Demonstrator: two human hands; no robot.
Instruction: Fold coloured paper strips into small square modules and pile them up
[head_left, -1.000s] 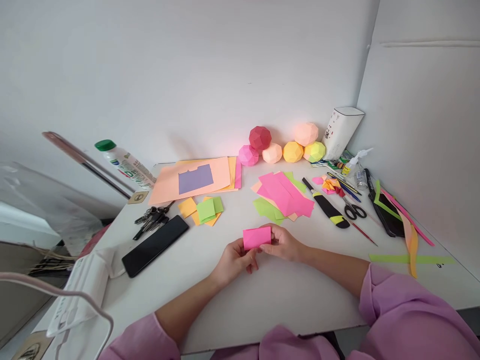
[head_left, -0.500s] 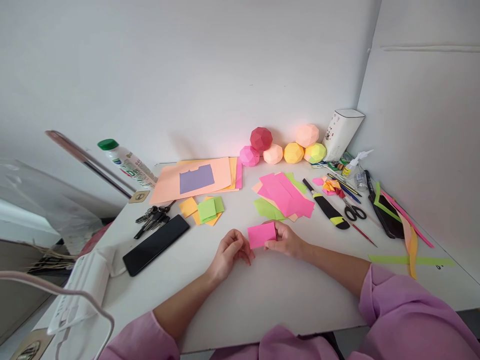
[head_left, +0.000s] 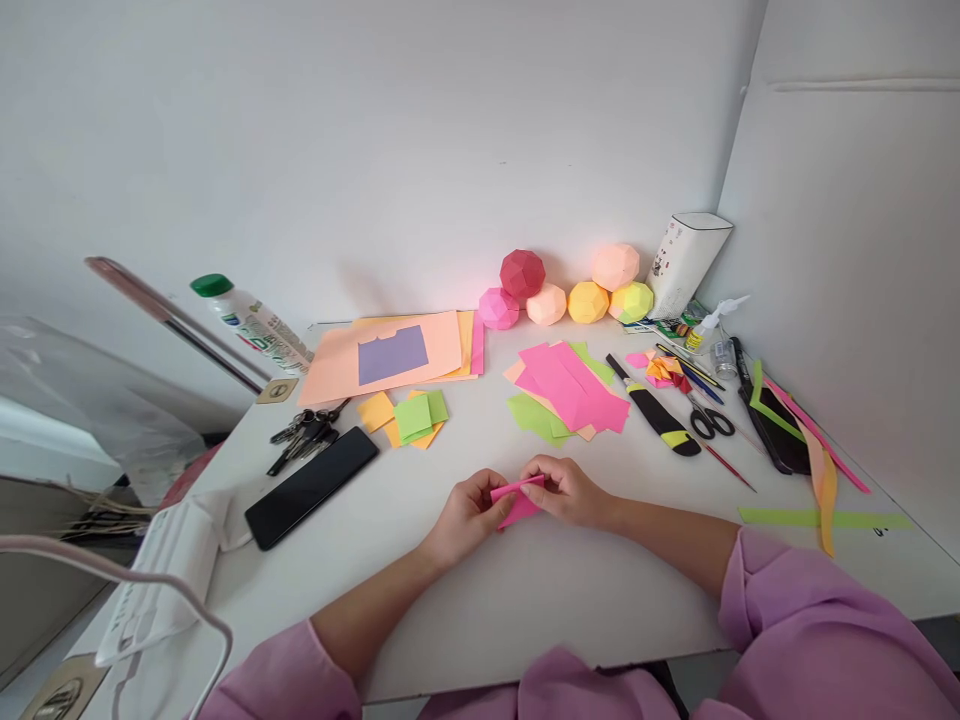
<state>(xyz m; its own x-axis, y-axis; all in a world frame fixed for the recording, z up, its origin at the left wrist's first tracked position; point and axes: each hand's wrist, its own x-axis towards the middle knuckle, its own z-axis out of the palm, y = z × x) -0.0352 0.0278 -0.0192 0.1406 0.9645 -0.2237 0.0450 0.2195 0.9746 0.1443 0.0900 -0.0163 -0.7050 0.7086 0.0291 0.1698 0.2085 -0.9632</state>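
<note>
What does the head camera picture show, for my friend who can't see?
A person's bare left hand and bare right hand hold a small bright pink paper at a white table. Beyond lie flat pink and green paper pieces; faceted, colourful paper balls sit by the white wall.

Your fingers (head_left: 498,512) hide both ends of the pink paper (head_left: 522,510), print on the white bottle (head_left: 259,325) is too small to read, and the frame's bottom cuts off your left sleeve (head_left: 291,675).
</note>
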